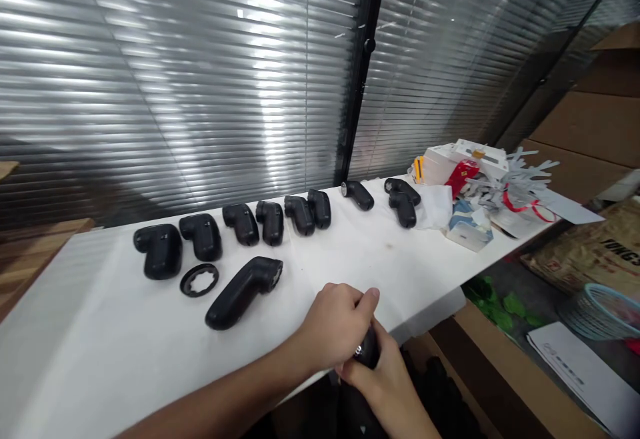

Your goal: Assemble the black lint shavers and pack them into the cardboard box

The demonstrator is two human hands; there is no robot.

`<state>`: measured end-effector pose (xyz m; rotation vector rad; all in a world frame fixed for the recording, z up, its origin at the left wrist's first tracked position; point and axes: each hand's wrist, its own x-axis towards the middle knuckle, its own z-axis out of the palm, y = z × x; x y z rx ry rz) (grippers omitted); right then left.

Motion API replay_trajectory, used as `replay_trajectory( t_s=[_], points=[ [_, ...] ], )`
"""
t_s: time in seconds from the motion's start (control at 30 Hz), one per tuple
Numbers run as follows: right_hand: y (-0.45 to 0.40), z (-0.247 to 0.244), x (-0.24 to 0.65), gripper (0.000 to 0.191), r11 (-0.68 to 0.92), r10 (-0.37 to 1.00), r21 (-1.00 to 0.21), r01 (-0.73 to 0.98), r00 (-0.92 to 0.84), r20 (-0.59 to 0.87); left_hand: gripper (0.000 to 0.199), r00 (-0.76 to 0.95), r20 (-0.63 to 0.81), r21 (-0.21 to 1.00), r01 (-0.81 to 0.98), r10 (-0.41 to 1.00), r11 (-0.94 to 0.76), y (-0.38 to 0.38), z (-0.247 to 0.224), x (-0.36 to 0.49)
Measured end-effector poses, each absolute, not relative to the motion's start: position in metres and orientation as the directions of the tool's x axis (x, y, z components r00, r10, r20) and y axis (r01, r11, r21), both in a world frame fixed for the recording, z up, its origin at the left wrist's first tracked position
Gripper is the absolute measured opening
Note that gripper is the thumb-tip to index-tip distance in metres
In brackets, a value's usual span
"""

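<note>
Both of my hands are wrapped round one black device point(369, 349) at the front edge of the white table. My left hand point(335, 325) covers its upper end, with the thumb pointing up to the right. Lower down and to the right, my right hand point(385, 375) grips the same device. Part of it is hidden by my fingers. On the table, a larger bent black piece point(243, 292) lies left of my hands, beside a black ring point(199, 280) with a notched opening.
Several black angled devices point(163, 251) lie in a row along the back of the table point(125, 345), below the blinds. White boxes point(480, 157), a blue-and-white box point(469, 227) and red ribbon point(527, 207) occupy the right end. Cardboard boxes and a blue basket point(613, 309) stand beyond.
</note>
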<state>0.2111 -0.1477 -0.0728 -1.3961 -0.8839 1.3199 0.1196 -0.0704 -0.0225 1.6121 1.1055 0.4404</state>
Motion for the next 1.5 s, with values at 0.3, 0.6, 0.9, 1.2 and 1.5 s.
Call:
replay_trajectory(
  t_s=[0.3,0.6,0.9,1.2,1.5],
  points=[
    [-0.146,-0.084,0.233,0.048,-0.285,0.903,-0.807,-0.517,0.138,-0.407,0.058,0.571,-0.374,0.923,0.15,0.731,0.355,-0.07,-0.039,0.137],
    [-0.142,-0.089,0.242,0.053,-0.161,0.927,-0.936,-0.313,0.277,-0.252,0.049,0.664,-0.384,0.817,-0.079,0.642,0.571,-0.081,-0.05,0.137],
    [-0.115,-0.096,0.257,0.078,-0.082,0.844,-0.992,0.093,0.536,-0.02,0.043,0.485,-0.284,0.919,-0.108,0.827,0.379,-0.056,-0.064,0.151],
    [-0.05,-0.088,0.267,0.05,0.01,0.918,-0.975,-0.22,0.388,-0.078,0.039,0.438,-0.031,0.99,-0.112,0.898,0.088,-0.033,-0.089,0.169],
    [-0.034,-0.094,0.258,0.045,0.07,0.896,-0.941,-0.331,0.435,-0.087,0.052,0.398,-0.078,0.987,-0.099,0.914,0.127,-0.021,-0.096,0.173]
  ],
)
